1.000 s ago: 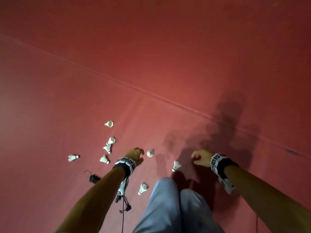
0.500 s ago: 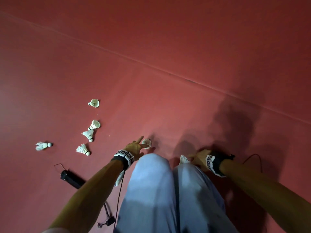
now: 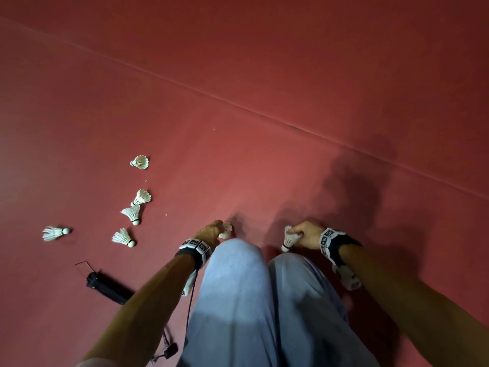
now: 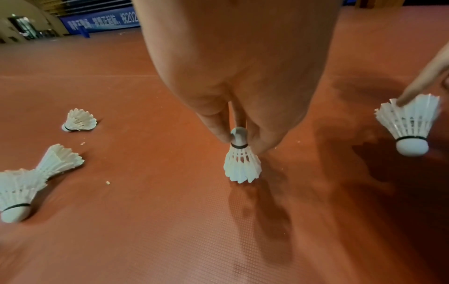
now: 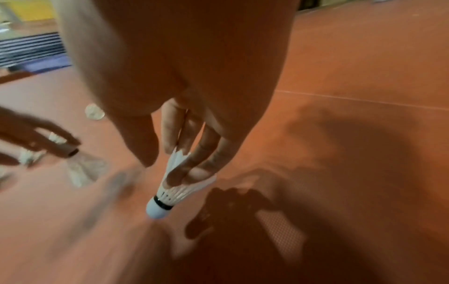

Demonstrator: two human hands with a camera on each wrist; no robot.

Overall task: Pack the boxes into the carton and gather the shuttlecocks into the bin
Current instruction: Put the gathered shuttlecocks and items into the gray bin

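My left hand point(image 3: 211, 231) pinches the cork of a white shuttlecock point(image 3: 225, 230) point(image 4: 241, 163), feathers down, just above the red floor. My right hand point(image 3: 304, 234) holds another shuttlecock point(image 3: 289, 238) point(image 5: 175, 188) by its feather rim, cork hanging down. Both hands are just ahead of my knees. Several more shuttlecocks lie on the floor to the left, one point(image 3: 140, 162) farthest, a touching pair point(image 3: 136, 205) nearer, and two point(image 3: 123, 237) point(image 3: 54, 232) closest. No carton, boxes or bin are in view.
A black device with a wire point(image 3: 105, 286) lies on the floor by my left forearm. My legs in pale trousers point(image 3: 251, 300) fill the lower middle. A floor seam point(image 3: 238, 107) crosses the red court diagonally. A dark hall with a blue banner point(image 4: 102, 21) lies beyond.
Both hands have closed on a shuttlecock each: the left on the one it was reaching for, the right on the one by my knee. The view has crouched lower.
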